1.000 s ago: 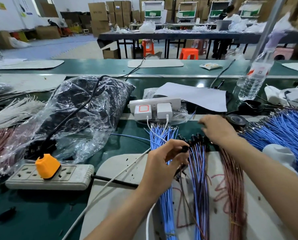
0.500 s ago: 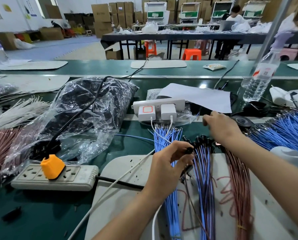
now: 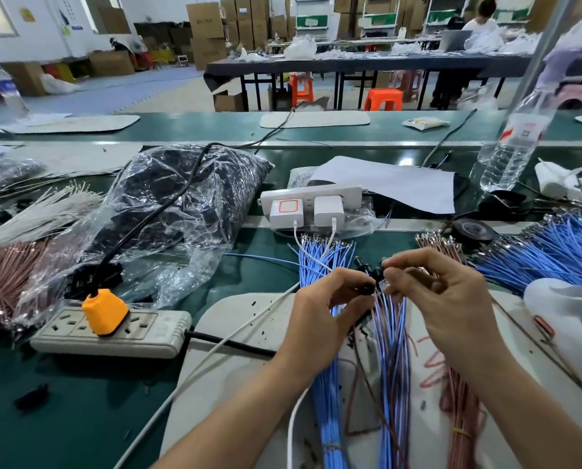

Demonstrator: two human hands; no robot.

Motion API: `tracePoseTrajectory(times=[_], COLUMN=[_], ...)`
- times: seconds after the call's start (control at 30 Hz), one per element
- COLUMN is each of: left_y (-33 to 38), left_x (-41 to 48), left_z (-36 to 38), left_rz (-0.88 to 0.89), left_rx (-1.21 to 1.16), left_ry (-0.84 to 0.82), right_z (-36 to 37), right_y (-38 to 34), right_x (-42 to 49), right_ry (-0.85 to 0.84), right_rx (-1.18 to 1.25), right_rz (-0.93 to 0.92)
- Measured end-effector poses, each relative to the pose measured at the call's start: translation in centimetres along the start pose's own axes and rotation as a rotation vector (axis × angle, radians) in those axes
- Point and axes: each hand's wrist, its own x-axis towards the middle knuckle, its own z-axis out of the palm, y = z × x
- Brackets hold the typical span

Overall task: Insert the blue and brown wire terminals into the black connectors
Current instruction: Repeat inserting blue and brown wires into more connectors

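Head view, fingers [image 3: 350, 278] pinching round black connectors [image 3: 367, 288]

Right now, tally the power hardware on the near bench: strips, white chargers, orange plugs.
Power strips: 2 (beige, white)
White chargers: 2 (orange-marked, plain), both in the white strip
Orange plugs: 1, in the beige strip
Total: 5

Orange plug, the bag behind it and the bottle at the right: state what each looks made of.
Orange plug: looks like moulded plastic or rubber, matt, with soft rounded edges; which of the two is unclear. Bag: thin clear plastic film, glossy and crinkled with bright highlights, dark contents showing through. Bottle: clear ribbed plastic, shiny, with a printed label wrapped round it.
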Motion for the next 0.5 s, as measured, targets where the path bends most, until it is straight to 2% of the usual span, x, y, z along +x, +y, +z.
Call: tracePoseTrajectory(times=[0.5], left_y=[0.38], left_x=[0.13], left_z=[-0.29], left_rz=[0.106], left_rx=[0.243], left_ry=[0.029], right_z=[-0.8], right_y=[0.5], right_x=[-0.43], right_ry=[-0.1], right_rx=[-0.167], right_rz=[-0.148])
